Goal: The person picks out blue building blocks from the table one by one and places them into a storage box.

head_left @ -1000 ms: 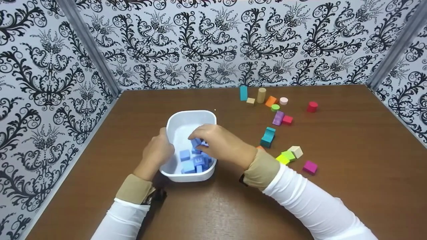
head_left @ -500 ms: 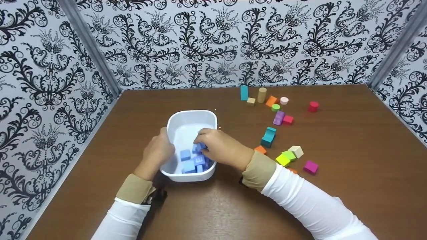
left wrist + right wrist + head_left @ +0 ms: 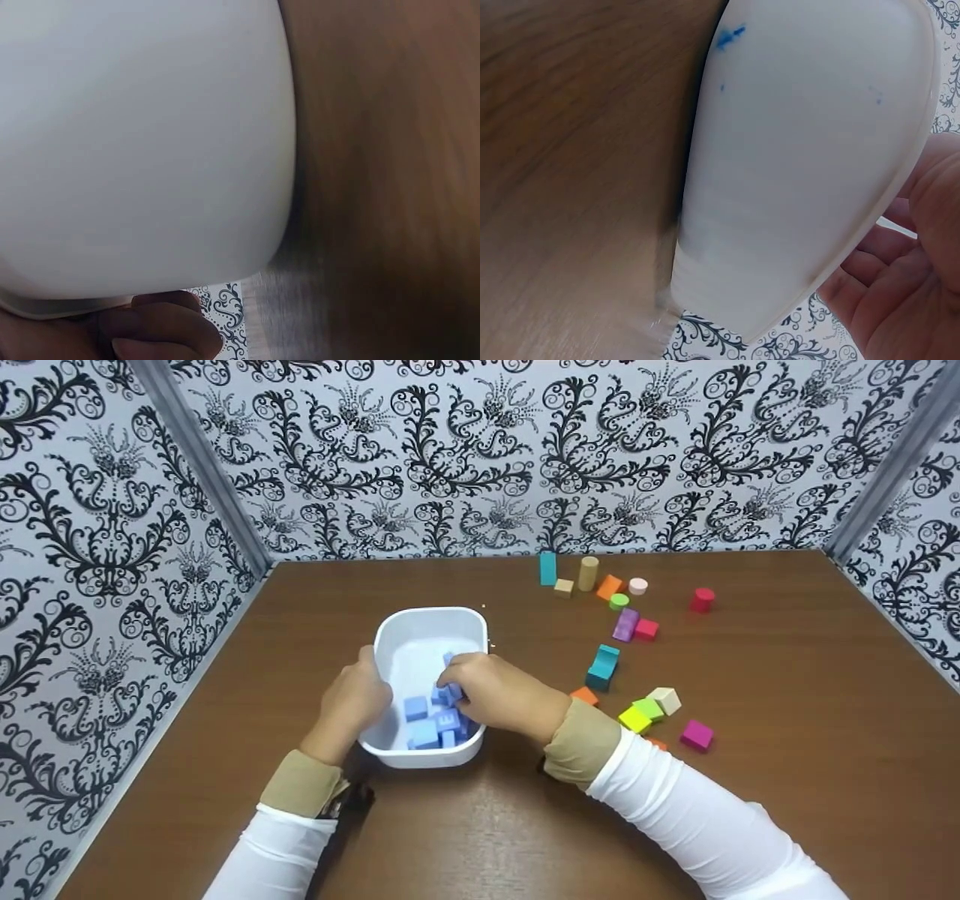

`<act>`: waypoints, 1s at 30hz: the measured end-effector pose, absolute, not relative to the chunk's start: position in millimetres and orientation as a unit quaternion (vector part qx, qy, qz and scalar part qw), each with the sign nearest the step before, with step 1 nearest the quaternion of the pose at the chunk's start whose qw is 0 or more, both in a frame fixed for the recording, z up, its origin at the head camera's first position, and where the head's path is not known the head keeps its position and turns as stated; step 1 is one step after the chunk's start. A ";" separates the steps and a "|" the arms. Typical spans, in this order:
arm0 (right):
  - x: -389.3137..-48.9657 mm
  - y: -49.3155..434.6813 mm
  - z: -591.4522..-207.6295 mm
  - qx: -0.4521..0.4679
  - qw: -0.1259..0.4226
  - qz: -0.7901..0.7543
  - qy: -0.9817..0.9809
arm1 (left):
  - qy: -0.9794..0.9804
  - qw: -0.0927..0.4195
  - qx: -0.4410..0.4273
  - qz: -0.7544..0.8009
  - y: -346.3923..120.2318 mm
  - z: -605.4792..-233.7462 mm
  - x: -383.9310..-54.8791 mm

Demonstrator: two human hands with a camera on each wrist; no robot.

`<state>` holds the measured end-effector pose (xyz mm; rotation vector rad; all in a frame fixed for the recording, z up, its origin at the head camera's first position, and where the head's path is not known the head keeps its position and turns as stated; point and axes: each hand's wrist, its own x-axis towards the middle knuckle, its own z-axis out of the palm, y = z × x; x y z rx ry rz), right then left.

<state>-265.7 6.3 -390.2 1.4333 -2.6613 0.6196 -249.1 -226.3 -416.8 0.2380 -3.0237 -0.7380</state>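
A white plastic tub [image 3: 409,652] stands on the brown table with several light-blue blocks [image 3: 424,735] in its near half, one marked with an E. My left hand [image 3: 354,695] grips the tub's left rim; in the left wrist view its curled fingers [image 3: 161,330] show at the edge under the white wall. Over the right rim reaches my right hand [image 3: 499,690], pinching a blue block [image 3: 454,692] among the others. The right wrist view has the tub's outer wall [image 3: 802,150] hiding the fingertips and the block.
Right of the tub lie scattered coloured pieces: a teal curved block [image 3: 603,667], a yellow block [image 3: 635,720], a magenta block [image 3: 697,736], a red cylinder [image 3: 703,600] and a tan cylinder [image 3: 588,574]. Patterned wall panels [image 3: 480,457] border the table [image 3: 787,697].
My right hand has lowered towards the near blocks in the tub, and a blue block shows just behind its fingers. My left hand and the tub have stayed put.
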 end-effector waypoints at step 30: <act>-278.2 70.5 -322.1 0.448 0.123 0.224 -0.857 | -0.968 -0.015 0.087 -0.237 -225.2 -413.0 -249.7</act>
